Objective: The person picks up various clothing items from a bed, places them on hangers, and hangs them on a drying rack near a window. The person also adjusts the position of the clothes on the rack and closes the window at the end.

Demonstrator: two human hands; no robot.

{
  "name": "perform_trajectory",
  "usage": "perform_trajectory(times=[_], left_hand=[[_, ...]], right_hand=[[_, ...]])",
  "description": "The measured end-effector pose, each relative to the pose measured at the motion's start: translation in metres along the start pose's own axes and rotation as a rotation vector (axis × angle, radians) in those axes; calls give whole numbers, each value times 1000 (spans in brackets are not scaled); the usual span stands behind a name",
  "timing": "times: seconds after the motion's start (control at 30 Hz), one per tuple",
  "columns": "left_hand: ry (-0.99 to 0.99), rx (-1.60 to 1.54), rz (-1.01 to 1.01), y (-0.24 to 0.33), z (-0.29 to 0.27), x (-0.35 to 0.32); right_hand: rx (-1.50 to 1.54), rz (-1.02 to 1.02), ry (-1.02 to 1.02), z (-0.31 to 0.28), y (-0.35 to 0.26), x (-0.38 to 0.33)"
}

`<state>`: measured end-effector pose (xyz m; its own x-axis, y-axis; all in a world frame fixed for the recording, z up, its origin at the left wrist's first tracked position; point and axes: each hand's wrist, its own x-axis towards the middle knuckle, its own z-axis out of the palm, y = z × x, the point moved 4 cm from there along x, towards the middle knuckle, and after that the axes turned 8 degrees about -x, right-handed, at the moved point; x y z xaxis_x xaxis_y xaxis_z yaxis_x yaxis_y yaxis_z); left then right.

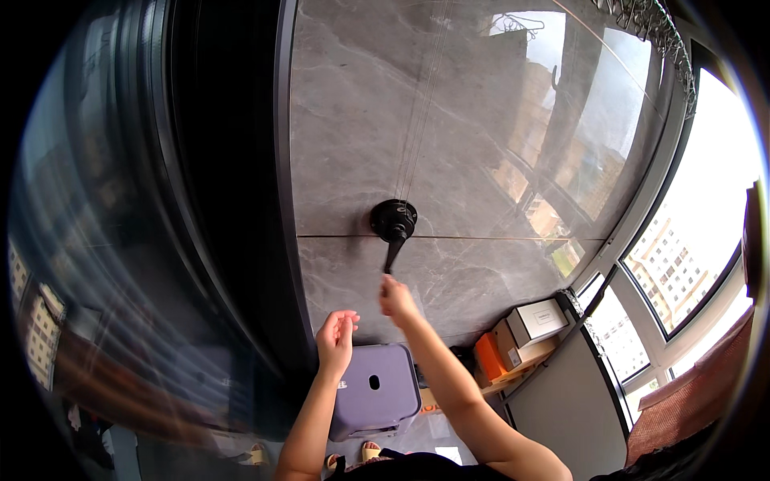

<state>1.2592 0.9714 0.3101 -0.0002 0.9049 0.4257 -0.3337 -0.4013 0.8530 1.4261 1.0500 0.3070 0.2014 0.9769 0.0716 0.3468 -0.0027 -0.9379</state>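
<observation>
A black hand crank point(393, 220) is fixed to the grey marbled wall point(481, 184), with thin cables running up from it. My right hand point(397, 299) is closed around the lower end of its handle point(393, 256), which hangs downward; the grip itself is hidden in my fingers. To the left and slightly lower, my left hand point(335, 337) hovers with loosely curled fingers and nothing in it. Below it stands a purple plastic stool point(374, 405) with an oval hole in the seat.
Stacked boxes, one white point(537, 322) and one orange point(489, 357), stand at the lower right by the wall. Windows point(682, 232) line the right side, with a reddish cloth point(690, 393) beneath. Wire hangers point(662, 32) hang at the upper right. Dark-framed glass point(152, 240) fills the left.
</observation>
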Motion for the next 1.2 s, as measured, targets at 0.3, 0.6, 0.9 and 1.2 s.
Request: perform_trajectory(times=[0.3, 0.6, 0.9, 1.2], left_hand=[[57, -35, -35, -4, -11, 5], [-21, 29, -139, -20, -7, -10], [-64, -298, -30, 25, 48, 57], [10, -74, -118, -18, 7, 4]], right_hand=[[287, -74, -279, -72, -171, 16], [494, 242, -169, 36, -16, -2], [469, 12, -251, -84, -161, 11], [482, 267, -77, 34, -10, -5]])
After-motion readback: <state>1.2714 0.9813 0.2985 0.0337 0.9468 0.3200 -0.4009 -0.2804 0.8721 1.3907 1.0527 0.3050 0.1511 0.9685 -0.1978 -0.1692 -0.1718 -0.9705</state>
